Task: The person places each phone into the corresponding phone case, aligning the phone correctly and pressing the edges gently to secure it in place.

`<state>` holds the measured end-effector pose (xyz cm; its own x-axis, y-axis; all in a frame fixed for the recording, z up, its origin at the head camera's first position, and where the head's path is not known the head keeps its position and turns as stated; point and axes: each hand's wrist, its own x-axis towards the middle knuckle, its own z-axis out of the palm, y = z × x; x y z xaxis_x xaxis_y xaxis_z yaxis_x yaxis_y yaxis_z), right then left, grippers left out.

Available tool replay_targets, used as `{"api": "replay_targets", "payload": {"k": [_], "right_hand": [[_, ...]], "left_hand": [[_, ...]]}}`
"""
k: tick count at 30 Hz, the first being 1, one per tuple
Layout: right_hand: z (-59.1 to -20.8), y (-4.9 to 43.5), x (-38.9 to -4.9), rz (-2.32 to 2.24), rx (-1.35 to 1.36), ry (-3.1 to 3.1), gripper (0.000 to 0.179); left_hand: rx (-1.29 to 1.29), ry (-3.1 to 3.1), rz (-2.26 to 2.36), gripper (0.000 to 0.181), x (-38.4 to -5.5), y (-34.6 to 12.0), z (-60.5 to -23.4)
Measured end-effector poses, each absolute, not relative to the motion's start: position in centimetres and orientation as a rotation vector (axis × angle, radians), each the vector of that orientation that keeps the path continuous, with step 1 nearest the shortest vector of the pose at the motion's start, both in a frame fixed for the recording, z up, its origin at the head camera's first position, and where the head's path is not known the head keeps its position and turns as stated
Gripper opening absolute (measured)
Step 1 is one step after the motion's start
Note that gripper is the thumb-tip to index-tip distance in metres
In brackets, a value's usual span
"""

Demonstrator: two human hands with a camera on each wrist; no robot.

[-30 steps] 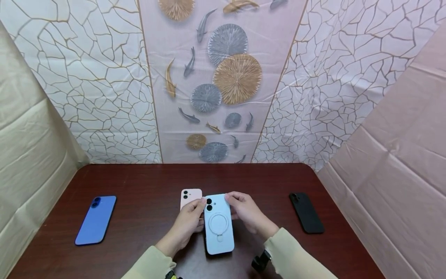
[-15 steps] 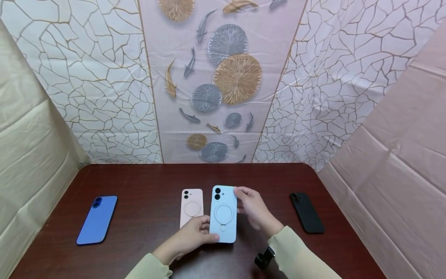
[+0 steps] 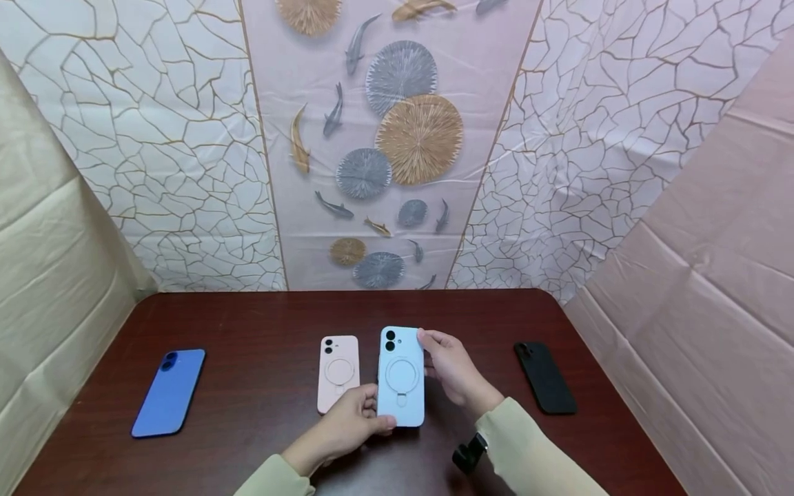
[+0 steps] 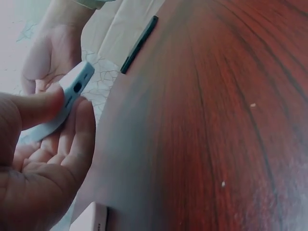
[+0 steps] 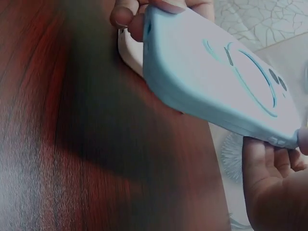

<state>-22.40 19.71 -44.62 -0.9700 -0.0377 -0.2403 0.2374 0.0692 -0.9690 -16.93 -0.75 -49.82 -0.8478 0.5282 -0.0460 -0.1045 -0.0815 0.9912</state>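
Observation:
Both hands hold a phone in a light blue case [image 3: 403, 375] above the table, its back with two lenses and a ring facing up. My left hand [image 3: 347, 424] grips the lower left corner, thumb on the back and fingers underneath. At the upper right corner, my right hand [image 3: 455, 372] pinches the edge between thumb and fingers. In the left wrist view, the bottom edge of the light blue phone [image 4: 82, 81] shows a dark port opening. Just left of it, a pink phone [image 3: 329, 394] with a similar ring lies on the table, its lower right part behind my left hand.
A blue phone [image 3: 167, 396] lies at the table's left side, and a black phone [image 3: 548, 382] at the right. The dark red wooden table [image 3: 248, 324] ends at a patterned cloth backdrop [image 3: 205, 172]. A small black device [image 3: 470, 453] hangs at the right wrist.
My left hand has slid from the light blue phone's upper left corner to its lower left corner. The phone has moved up and right, uncovering the pink phone's ring.

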Motion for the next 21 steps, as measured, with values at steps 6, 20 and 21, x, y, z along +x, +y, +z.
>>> {"api": "replay_targets", "payload": {"k": [6, 20, 21], "right_hand": [[-45.5, 20.2, -22.6, -1.873, 0.131, 2.206, 0.038], [-46.8, 20.8, -22.5, -1.638, 0.041, 2.359, 0.06], [-46.9, 20.8, -22.5, -1.622, 0.047, 2.379, 0.06]], "left_hand": [[0.366, 1.724, 2.082, 0.039, -17.6, 0.1, -50.2], [0.456, 2.476, 1.576, 0.105, -18.5, 1.9, -50.5], [0.458, 2.526, 1.525, 0.106, -18.5, 2.1, -50.4]]}}
